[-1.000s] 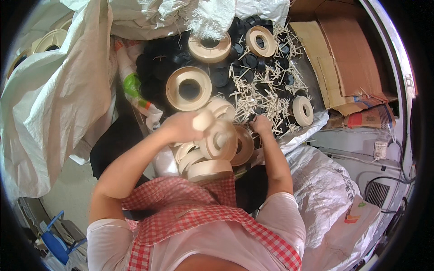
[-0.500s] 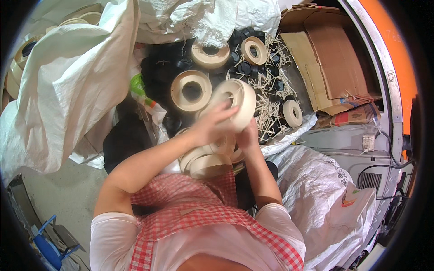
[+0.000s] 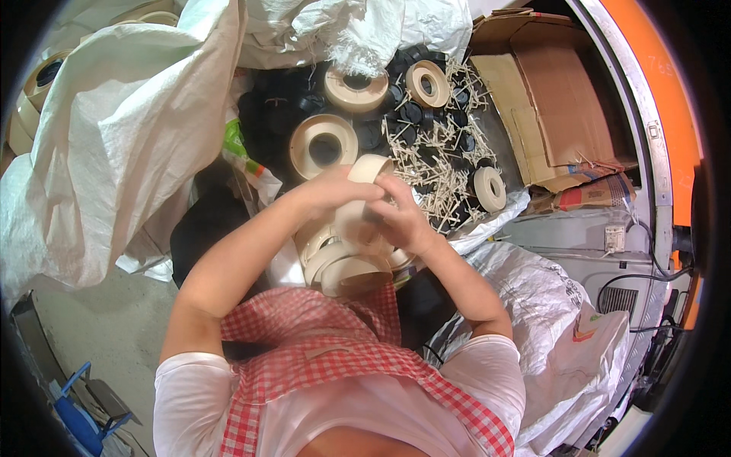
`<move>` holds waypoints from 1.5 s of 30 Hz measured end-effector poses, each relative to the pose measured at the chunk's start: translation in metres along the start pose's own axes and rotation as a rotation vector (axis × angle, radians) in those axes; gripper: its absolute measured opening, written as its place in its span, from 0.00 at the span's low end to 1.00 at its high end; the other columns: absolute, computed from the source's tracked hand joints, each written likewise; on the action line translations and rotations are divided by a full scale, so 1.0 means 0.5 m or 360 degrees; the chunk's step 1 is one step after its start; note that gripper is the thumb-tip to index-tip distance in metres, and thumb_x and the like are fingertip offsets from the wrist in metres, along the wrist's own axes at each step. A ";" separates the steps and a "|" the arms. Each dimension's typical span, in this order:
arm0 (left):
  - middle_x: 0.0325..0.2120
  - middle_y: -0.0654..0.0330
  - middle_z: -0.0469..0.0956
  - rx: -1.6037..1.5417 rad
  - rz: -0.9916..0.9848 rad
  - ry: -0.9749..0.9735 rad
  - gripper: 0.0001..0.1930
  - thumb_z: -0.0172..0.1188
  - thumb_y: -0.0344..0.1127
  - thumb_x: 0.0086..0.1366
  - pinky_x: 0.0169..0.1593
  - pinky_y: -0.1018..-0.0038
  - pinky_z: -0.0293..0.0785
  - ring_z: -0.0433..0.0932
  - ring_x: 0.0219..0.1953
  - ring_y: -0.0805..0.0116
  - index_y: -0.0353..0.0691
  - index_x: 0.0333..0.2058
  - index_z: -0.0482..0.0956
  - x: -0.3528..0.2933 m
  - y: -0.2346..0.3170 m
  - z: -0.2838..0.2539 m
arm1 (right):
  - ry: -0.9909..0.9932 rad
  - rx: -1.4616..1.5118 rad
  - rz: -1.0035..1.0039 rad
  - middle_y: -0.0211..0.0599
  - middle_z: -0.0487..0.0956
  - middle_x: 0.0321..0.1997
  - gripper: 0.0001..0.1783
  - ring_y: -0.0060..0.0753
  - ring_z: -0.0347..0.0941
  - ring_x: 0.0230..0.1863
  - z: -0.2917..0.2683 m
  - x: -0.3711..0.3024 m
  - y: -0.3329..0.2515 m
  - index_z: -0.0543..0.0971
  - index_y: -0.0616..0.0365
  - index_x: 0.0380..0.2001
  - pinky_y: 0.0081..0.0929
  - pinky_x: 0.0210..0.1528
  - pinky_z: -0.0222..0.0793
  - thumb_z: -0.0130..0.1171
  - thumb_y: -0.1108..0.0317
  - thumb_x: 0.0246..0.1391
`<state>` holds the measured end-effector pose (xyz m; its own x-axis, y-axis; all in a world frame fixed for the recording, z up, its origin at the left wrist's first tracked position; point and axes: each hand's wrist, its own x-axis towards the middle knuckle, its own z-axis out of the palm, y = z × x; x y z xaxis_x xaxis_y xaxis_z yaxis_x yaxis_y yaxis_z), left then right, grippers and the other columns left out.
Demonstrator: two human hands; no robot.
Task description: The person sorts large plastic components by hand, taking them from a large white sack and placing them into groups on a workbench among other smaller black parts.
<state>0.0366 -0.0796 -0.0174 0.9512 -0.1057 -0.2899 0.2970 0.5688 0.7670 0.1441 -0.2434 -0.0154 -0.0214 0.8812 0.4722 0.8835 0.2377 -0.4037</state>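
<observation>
My left hand (image 3: pixel 339 189) and right hand (image 3: pixel 403 217) pinch a cream, round plastic ring (image 3: pixel 371 167) just above similar cream rings (image 3: pixel 352 276). Judged light, stiff, slightly slick; best held at opposite sides.

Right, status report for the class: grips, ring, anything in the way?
Left grip and right grip on one cream ring. Ring partly covered by fingers. Other rings heaped close by, lap side.
</observation>
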 end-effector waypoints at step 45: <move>0.38 0.59 0.77 0.0573 0.0434 0.0299 0.23 0.64 0.38 0.48 0.44 0.75 0.71 0.76 0.39 0.72 0.36 0.44 0.74 0.024 -0.045 0.011 | -0.0248 0.1658 0.1608 0.43 0.64 0.57 0.43 0.39 0.68 0.52 0.028 -0.035 0.048 0.55 0.55 0.60 0.29 0.48 0.72 0.65 0.67 0.41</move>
<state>0.0419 -0.0979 -0.0351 0.9767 0.1754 -0.1239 0.0809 0.2337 0.9689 0.1591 -0.2475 -0.0442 0.2807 0.8671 -0.4115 -0.1784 -0.3741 -0.9101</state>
